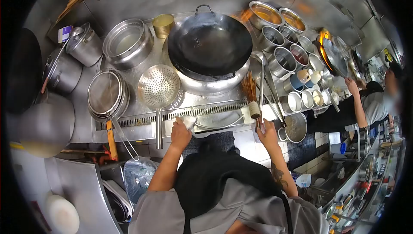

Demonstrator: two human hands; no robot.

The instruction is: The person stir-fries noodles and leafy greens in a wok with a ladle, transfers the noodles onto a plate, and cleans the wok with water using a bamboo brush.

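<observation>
My left hand [181,133] is closed around a folded white cloth [188,121] at the front edge of the stove. My right hand [267,133] grips the lower end of a long-handled ladle [261,83], whose bowl lies up beside the wok. A large black wok [210,44] sits on the burner ring in front of me, with nothing but a shiny surface inside. Between the wok and the ladle stands a bamboo brush [249,88] with a pale bound handle. Left of the wok, a perforated strainer [158,87] rests with its handle over the edge.
Mesh sieves [105,93] and a large steel pot [128,43] stand at left. Several steel containers [282,60] and white seasoning cups [307,99] line the right. A saucepan [296,127] is near my right hand. Farther right, a co-worker [373,105] holds a wok over flames.
</observation>
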